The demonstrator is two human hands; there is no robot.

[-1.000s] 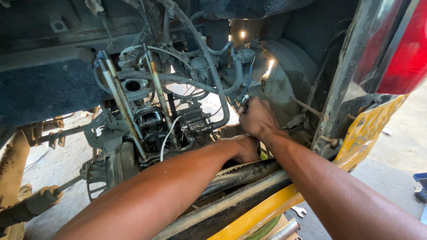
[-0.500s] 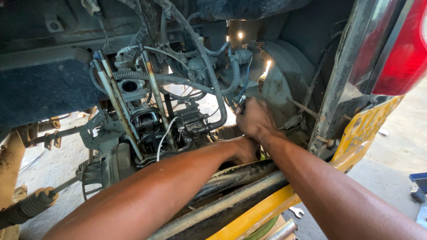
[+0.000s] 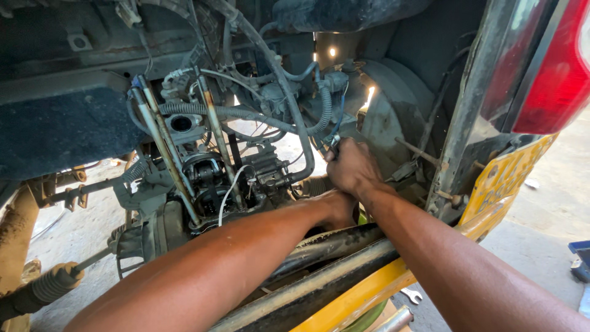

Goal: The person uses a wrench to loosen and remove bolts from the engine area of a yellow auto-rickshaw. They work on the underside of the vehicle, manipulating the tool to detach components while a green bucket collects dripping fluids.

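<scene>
The right hand (image 3: 351,167) has its grip curled shut around a small metal tool (image 3: 335,142) whose tip shows just above the knuckles, pressed in among the blue wires (image 3: 338,117) and the grey corrugated hose (image 3: 324,110). The left hand (image 3: 337,208) sits just below it, tucked behind the right wrist, so whether its grip is spread or pressed together cannot be told. Room is tight: a black looped hose (image 3: 301,132) crowds the left, the round metal drum (image 3: 393,123) the right, and the yellow frame rail (image 3: 369,294) runs under both forearms. The 2 thin rods (image 3: 161,144) stand well apart to the left. Against the frame 0.5 s ago, both hands sit in nearly the same place, the right one a touch higher.
</scene>
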